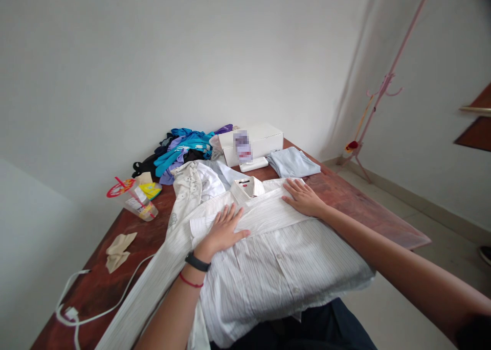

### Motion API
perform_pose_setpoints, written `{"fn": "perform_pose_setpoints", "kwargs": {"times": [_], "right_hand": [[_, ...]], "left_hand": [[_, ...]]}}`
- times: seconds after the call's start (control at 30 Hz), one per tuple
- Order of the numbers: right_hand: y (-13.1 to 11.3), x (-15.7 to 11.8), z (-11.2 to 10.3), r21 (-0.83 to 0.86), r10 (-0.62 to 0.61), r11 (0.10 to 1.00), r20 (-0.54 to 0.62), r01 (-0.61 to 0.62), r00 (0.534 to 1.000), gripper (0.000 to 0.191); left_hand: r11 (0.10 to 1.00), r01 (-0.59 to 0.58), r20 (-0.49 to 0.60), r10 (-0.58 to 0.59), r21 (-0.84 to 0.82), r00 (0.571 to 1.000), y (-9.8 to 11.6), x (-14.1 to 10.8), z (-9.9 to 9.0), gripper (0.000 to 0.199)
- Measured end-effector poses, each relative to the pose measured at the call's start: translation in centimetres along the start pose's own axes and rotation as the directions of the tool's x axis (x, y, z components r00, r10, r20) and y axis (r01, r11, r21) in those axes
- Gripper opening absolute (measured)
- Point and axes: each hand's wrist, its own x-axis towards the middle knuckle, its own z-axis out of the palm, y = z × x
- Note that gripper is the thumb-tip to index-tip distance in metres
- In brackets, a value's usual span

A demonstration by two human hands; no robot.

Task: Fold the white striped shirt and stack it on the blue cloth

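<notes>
A white pinstriped button-up shirt [284, 258] lies spread on the reddish-brown table [368, 207], its collar toward the wall and its lower edge hanging over the near side. One sleeve is laid across the chest below the collar; the other stretches down to the near left. My left hand [226, 230] rests flat on the shirt's left part, fingers spread, near the cuff of the folded sleeve. Flat on the right shoulder lies my right hand [303, 197], its fingers also spread. Neither hand grasps anything.
Behind the shirt stand a white box [264, 140] and a folded light-blue garment [293, 162]. A heap of coloured clothes [187, 148] is at the back left. A plastic cup with a straw [138, 202], a beige cloth [119, 250] and a white cable [99, 317] lie along the left.
</notes>
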Motion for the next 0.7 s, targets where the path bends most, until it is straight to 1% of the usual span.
{"fn": "perform_pose_setpoints", "kwargs": {"times": [0.1, 0.23, 0.3, 0.37, 0.47, 0.7], "right_hand": [[0.0, 0.0, -0.1, 0.007, 0.006, 1.0, 0.006, -0.006, 1.0, 0.074], [-0.2, -0.1, -0.3, 0.011, 0.012, 1.0, 0.01, -0.012, 1.0, 0.073], [-0.2, -0.1, -0.3, 0.01, 0.013, 1.0, 0.013, -0.013, 1.0, 0.073], [-0.2, -0.1, -0.2, 0.007, 0.012, 1.0, 0.012, -0.012, 1.0, 0.073], [-0.1, 0.0, -0.1, 0.002, 0.011, 1.0, 0.004, -0.011, 1.0, 0.073], [-0.3, -0.1, -0.1, 0.0, 0.004, 1.0, -0.011, -0.004, 1.0, 0.071]], "left_hand": [[1.0, 0.016, 0.011, -0.016, 0.006, 1.0, 0.2, 0.0, -0.2, 0.086], [1.0, 0.009, 0.016, -0.009, 0.006, 1.0, 0.2, 0.0, -0.2, 0.086], [1.0, 0.019, 0.0, -0.019, 0.024, 1.0, 0.2, 0.0, 0.0, 0.087], [0.996, 0.072, -0.049, -0.069, 0.057, 0.996, 0.2, 0.0, 0.2, 0.089], [0.982, 0.165, -0.135, -0.153, 0.089, 0.979, 0.3, -0.1, 0.8, 0.089], [0.962, 0.221, -0.274, -0.172, 0.159, 0.946, 1.2, -0.1, 1.9, 0.077]]}}
